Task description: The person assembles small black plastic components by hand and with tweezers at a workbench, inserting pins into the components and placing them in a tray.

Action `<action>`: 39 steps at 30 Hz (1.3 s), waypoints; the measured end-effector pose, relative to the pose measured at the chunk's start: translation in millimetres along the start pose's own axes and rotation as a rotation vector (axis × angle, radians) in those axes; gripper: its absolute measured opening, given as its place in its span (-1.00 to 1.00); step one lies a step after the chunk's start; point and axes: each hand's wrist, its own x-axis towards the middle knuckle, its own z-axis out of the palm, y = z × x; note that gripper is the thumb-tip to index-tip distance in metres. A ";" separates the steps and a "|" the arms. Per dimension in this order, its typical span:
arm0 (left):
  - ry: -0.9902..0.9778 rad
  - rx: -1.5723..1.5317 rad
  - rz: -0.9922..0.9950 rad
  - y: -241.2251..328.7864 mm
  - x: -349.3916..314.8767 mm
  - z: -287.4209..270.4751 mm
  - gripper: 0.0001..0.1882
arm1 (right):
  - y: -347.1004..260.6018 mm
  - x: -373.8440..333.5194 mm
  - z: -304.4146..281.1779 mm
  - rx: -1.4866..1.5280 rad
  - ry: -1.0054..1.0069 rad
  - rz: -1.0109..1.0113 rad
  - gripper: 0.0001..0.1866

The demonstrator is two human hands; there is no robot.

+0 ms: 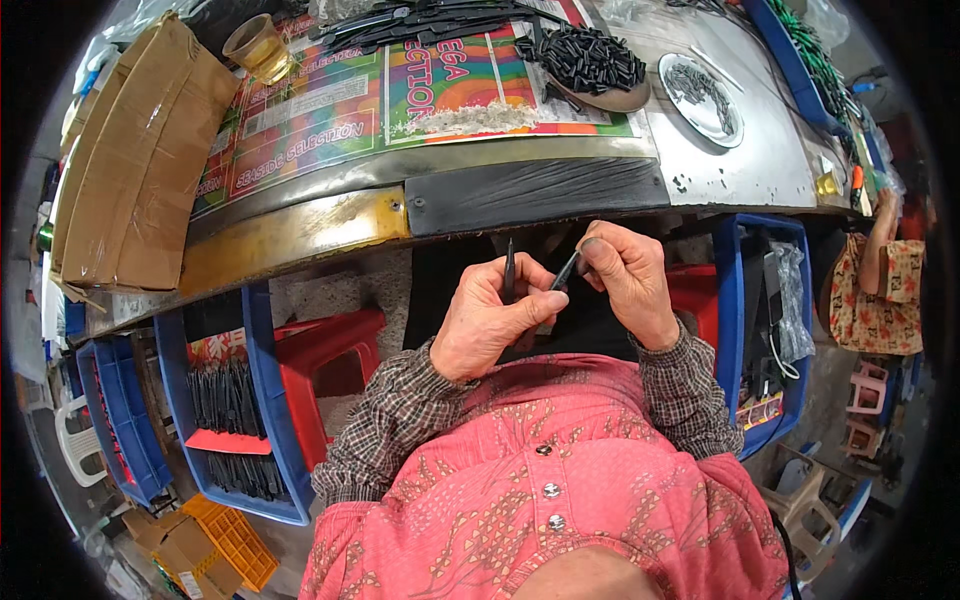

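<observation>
My left hand is closed in front of my body, just off the table's front edge. A slim black pointed piece stands up out of its fingers. Between left thumb and forefinger sits the lower end of a second slim dark piece, which slants up to the right. My right hand pinches at that piece's upper end, fingertips together. On the table beyond lie a heap of short black tube-like pieces and a pile of long thin black pieces. A white plate holds small grey pieces.
A cardboard box and a cup of yellowish liquid stand at the table's left. Blue crates with black pieces flank me, alongside a red stool. Another blue crate is at right. A person's arm shows far right.
</observation>
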 end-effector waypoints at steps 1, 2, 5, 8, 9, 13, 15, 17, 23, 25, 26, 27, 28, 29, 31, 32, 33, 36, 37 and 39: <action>-0.001 0.000 -0.001 -0.5 0.1 0.4 -0.85 | 0.8 -0.4 -0.2 0.008 0.003 0.008 -0.65; -0.004 -0.024 -0.011 -0.9 -0.2 0.8 -0.84 | 1.6 -0.4 0.1 0.009 0.003 0.008 -0.65; -0.017 -0.056 -0.021 -2.9 -0.2 0.0 -0.84 | 3.1 -1.0 0.3 0.005 0.022 -0.001 -0.64; -0.027 -0.070 -0.019 -4.7 -0.6 -1.1 -0.84 | 3.5 -2.0 -0.7 0.026 0.016 0.020 -0.64; -0.026 -0.075 -0.018 -4.8 -0.8 -1.1 -0.85 | 3.6 -1.8 -0.5 0.030 0.020 0.008 -0.64; -0.017 -0.063 -0.027 -4.3 -1.0 -1.3 -0.85 | 1.9 -1.6 -2.0 0.023 0.022 0.000 -0.65; -0.028 -0.095 -0.028 -5.2 -1.0 -1.3 -0.85 | 2.3 -1.6 -3.2 0.004 0.027 -0.011 -0.66; -0.031 -0.114 -0.041 -6.3 -0.5 -1.9 -0.85 | 3.3 -1.9 -4.1 -0.016 0.032 -0.023 -0.67; -0.024 -0.126 -0.051 -7.4 0.0 -1.3 -0.85 | 2.4 -2.0 -4.5 -0.010 0.055 -0.017 -0.70; -0.025 -0.119 -0.047 -7.8 0.0 -1.3 -0.85 | 3.1 -2.5 -5.3 -0.011 0.046 -0.009 -0.70; -0.023 -0.124 -0.045 -7.8 0.2 -0.9 -0.85 | 3.1 -2.6 -5.7 -0.012 0.048 -0.008 -0.70; -0.021 -0.130 -0.043 -7.8 0.4 -0.6 -0.85 | 2.9 -2.8 -6.0 -0.004 0.040 0.001 -0.71; -0.023 -0.131 -0.044 -7.7 0.3 -0.9 -0.85 | 2.8 -2.8 -6.1 0.005 0.033 0.009 -0.71; -0.021 -0.132 -0.053 -7.6 -0.1 -1.5 -0.85 | 3.3 -2.8 -6.1 0.004 0.034 0.010 -0.71; -0.021 -0.134 -0.063 -7.9 0.0 -0.9 -0.85 | 4.5 -2.4 -5.8 -0.012 0.041 -0.014 -0.71; -0.023 -0.143 -0.064 -7.9 0.1 -0.7 -0.85 | 4.7 -2.5 -5.8 -0.013 0.043 -0.012 -0.71; -0.024 -0.151 -0.065 -8.1 0.3 -0.5 -0.85 | 4.9 -2.6 -5.9 -0.008 0.042 -0.010 -0.71; -0.024 -0.143 -0.077 -9.7 0.7 -1.6 -0.85 | 4.8 -2.9 -5.5 -0.007 0.044 -0.005 -0.72; -0.025 -0.143 -0.078 -9.6 0.3 -1.1 -0.85 | 4.7 -2.9 -5.3 -0.010 0.046 -0.005 -0.72; -0.027 -0.162 -0.066 -10.1 0.6 -0.1 -0.86 | 5.8 -3.4 -5.7 -0.014 0.043 0.003 -0.72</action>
